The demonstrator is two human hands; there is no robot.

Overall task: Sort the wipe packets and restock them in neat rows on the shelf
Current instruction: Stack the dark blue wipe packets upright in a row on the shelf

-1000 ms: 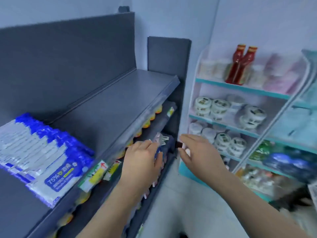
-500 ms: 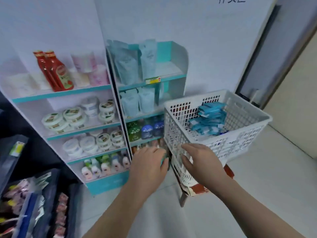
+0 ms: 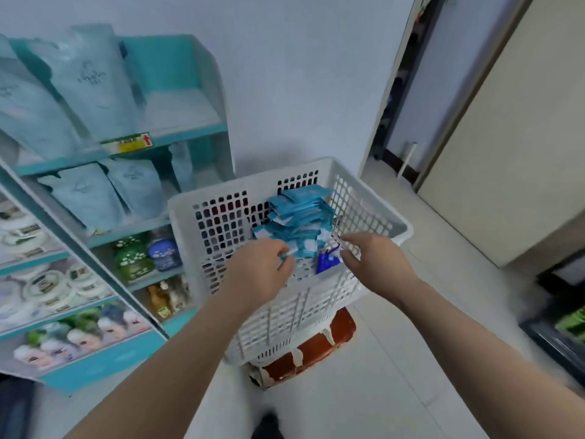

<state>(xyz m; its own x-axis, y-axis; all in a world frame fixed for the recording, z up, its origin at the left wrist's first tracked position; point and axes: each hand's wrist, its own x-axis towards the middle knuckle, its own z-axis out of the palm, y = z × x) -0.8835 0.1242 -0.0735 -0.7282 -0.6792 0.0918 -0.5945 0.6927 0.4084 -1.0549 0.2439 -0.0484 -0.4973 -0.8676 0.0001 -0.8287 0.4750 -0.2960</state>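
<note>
Beside the teal shelf (image 3: 177, 139), the left grip (image 3: 256, 274) was inside the white basket (image 3: 373, 198), its fingers curled and pinching the near edge of the light blue wipe packets (image 3: 300, 217) heaped against the far wall. A dark blue packet (image 3: 326, 264) lay just right. The right grip (image 3: 376, 261) hovered over the near rim, fingers apart, holding nothing.

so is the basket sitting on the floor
No, the basket rests on a reddish-brown stool that holds it up off the floor.
</note>
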